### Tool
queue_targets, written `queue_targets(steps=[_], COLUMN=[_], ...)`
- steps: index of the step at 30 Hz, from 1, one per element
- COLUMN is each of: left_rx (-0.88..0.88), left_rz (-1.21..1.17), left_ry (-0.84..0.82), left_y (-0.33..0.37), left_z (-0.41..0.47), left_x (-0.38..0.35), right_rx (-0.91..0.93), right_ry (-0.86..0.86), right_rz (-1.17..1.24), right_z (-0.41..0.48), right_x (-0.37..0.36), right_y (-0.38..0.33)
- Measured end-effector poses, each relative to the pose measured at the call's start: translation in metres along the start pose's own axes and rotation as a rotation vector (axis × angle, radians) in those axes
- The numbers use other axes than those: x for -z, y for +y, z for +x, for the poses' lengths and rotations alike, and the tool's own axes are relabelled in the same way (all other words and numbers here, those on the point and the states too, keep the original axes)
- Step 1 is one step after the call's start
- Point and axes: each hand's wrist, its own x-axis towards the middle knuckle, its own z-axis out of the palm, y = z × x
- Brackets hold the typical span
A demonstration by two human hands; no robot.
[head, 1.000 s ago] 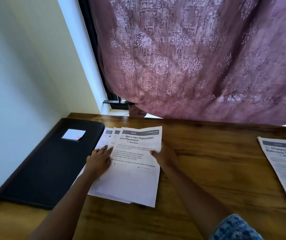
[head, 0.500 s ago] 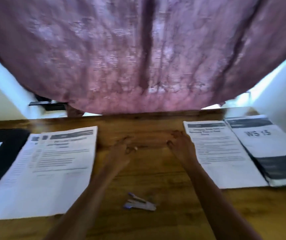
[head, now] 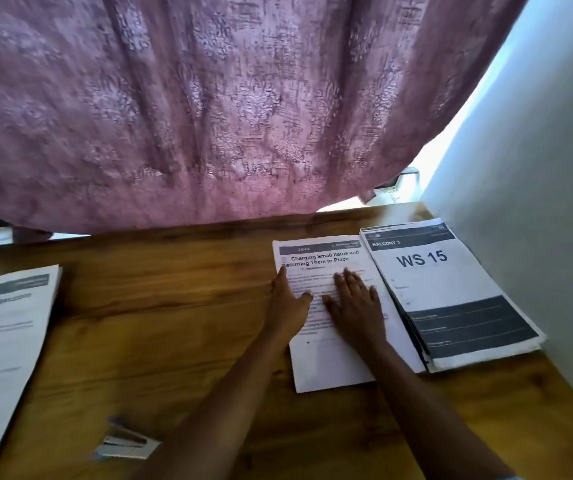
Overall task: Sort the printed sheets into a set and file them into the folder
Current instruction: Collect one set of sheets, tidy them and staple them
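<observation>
Nearest, a small blurred object (head: pixel 124 445) (perhaps a stapler, too soft to tell) lies on the wooden table (head: pixel 174 306), well clear of the papers. At the left edge lies a pile (head: pixel 4 341) of printed pages, fanned slightly. The folder is not in view.

Further in and to the right, both hands are on one loose sheet (head: pixel 326 368) headed "Charging Small Items and Returning Them to Place". The right hand (head: pixel 356 306) lies flat on it, fingers spread and grasping nothing. The left hand (head: pixel 286 303) runs along the sheet's left edge with straight fingers and its thumb on the paper. It looks released rather than gripping, though I cannot tell whether the fingertips have slipped under.

The step in hand seems to be picking up this sheet to join the left pile. To do it well, ease the right palm's pressure before lifting, or the paper will crease. Lift from the left edge, since the right edge touches the thick stack (head: pixel 451 292) marked "WS 15". Dragging sideways could skew that stack.

Farthest, a mauve curtain (head: pixel 243 98) hangs over the table's back edge.
</observation>
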Motion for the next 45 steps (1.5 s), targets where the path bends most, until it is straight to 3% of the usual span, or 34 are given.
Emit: queue_targets(steps=[4,6,12,16,19,24,29,33,36,39,45], left_rx=[0.118,0.213,0.196,0.217,0.191,0.132,0.146,0.184,0.188,0.204,0.197], left_rz=[-0.416,-0.500,-0.252,-0.193,0.006,0.261,0.158,0.068,0.078,0.052,0.011], left_ry=[0.133,0.152,0.197,0.301,0.319,0.391,0.390,0.399,0.407,0.409,0.384], left_y=[0.016,0.020,-0.008,-0.038,-0.054,-0.050,-0.046,-0.049,-0.048,-0.051,-0.064], left_z=[0.010,0.011,0.004,-0.012,-0.032,-0.048,-0.041,-0.038,-0.037,-0.038,-0.034], left_x=[-0.007,-0.003,0.037,0.092,0.129,0.135,0.132,0.135,0.134,0.133,0.141], right_rx=[0.007,0.012,0.052,0.244,0.392,0.446,0.473,0.322,0.329,0.314,0.317], right_ry=[-0.004,0.001,-0.054,-0.131,-0.149,-0.145,-0.168,-0.160,-0.066,-0.168,-0.107], right_rz=[0.009,0.022,0.129,0.111,0.087,0.097,0.193,0.410,0.266,0.140,0.203], right_z=[0.000,-0.001,-0.008,-0.011,-0.006,0.004,0.006,0.021,0.051,0.073,0.062], right_x=[-0.001,-0.001,-0.002,-0.003,0.000,0.002,0.002,0.010,0.013,0.011,0.004], right_y=[0.003,0.003,-0.026,-0.063,-0.089,-0.100,-0.091,-0.084,-0.080,-0.078,-0.082])
